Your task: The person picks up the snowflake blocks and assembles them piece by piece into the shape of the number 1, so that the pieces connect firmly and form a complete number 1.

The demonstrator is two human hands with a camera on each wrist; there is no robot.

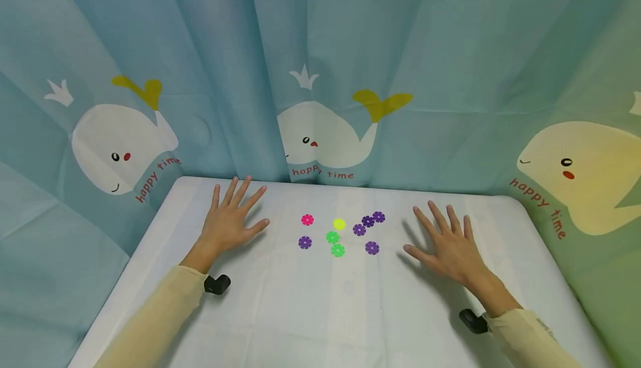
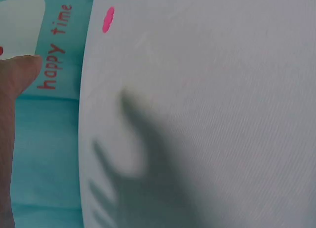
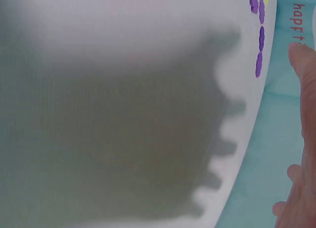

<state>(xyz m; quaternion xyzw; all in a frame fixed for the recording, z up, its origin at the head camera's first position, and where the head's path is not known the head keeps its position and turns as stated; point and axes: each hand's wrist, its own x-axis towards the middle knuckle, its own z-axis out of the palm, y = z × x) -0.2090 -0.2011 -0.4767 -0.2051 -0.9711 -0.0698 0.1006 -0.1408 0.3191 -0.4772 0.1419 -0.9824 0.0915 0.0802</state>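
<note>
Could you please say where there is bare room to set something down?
The white table is bare between the cream fabric sleeves, nearer the viewer than the small round notched discs; a narrower patch separates the right hand from the nearest purple disc. The discs crowd the far middle.

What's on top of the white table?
One pink disc, one yellow disc, two green discs, five purple discs. Left hand and right hand hover above the table. Anything under the discs is hidden.

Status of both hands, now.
Left hand: open, fingers spread, holding nothing.
Right hand: open, fingers spread, holding nothing.
</note>
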